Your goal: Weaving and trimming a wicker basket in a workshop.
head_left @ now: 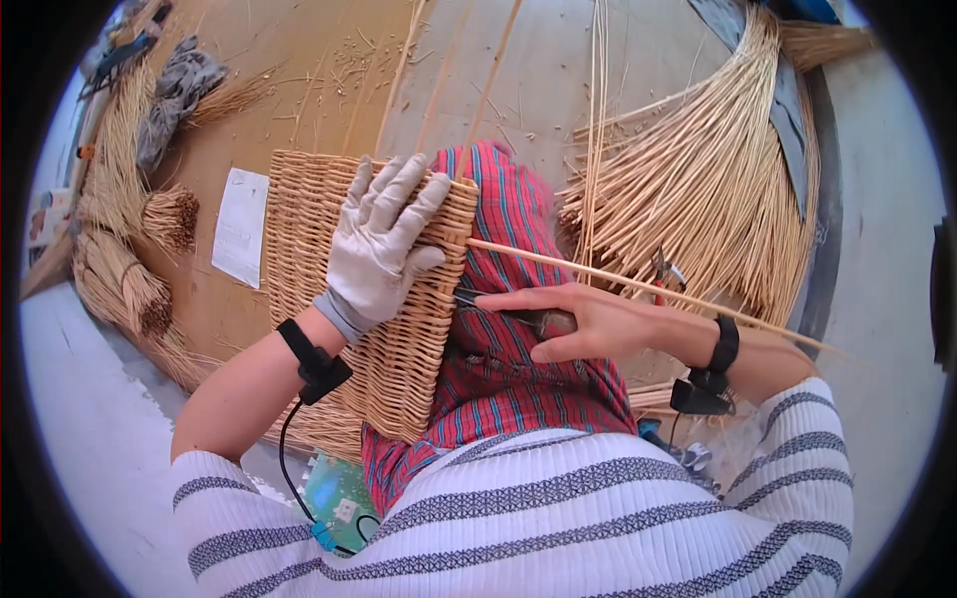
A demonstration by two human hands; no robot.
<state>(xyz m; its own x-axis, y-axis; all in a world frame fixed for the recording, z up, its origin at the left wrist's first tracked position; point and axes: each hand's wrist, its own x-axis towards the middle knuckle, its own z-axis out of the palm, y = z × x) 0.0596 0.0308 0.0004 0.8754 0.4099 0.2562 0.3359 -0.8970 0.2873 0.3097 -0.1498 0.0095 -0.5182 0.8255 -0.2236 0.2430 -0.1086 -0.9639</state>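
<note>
A flat woven wicker panel [299, 229] lies across a red striped cloth [508, 219] on my lap. My left hand [384, 239], in a pale grey glove, presses flat on the panel with fingers spread. My right hand [568, 319], bare, is closed around a dark-handled tool [543, 319] whose tip meets the panel's right edge. A long thin willow rod [648, 289] runs from that edge out to the right, over my right wrist. Both wrists wear black bands.
A large fan of loose willow rods [698, 169] spreads at the right. Tied bundles of rods [130, 279] lie at the left beside a white sheet of paper [241, 224]. A grey rag [179, 90] lies upper left. Red-handled cutters [666, 271] rest among the rods.
</note>
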